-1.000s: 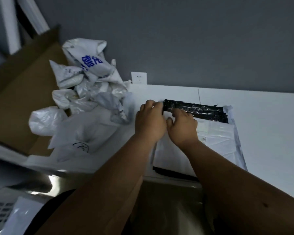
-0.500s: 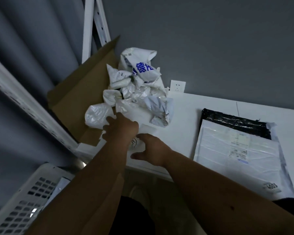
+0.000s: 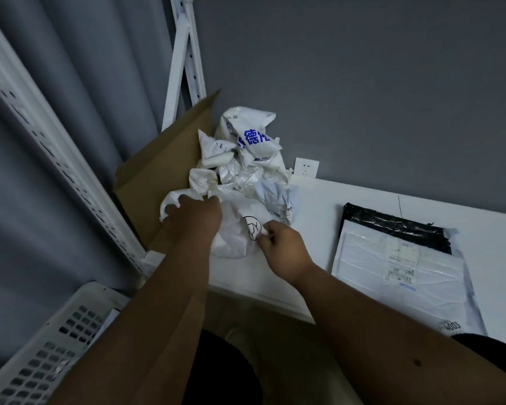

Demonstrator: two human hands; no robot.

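White bag (image 3: 236, 239) near table (image 3: 319, 220) edge, against cardboard box (image 3: 155, 185) | bare room toward flat mailer (image 3: 398, 273) | left hand (image 3: 192, 219) gripped bag; right hand (image 3: 285, 248), earlier open, now pinched its corner.

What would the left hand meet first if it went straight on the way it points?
Likely the crumpled white bag right before the left hand, which may already touch it; depth is unclear.

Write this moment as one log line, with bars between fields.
left hand: grips white crumpled plastic bag with black round logo | right hand: pinches its corner | flat white plastic mailer: on white table
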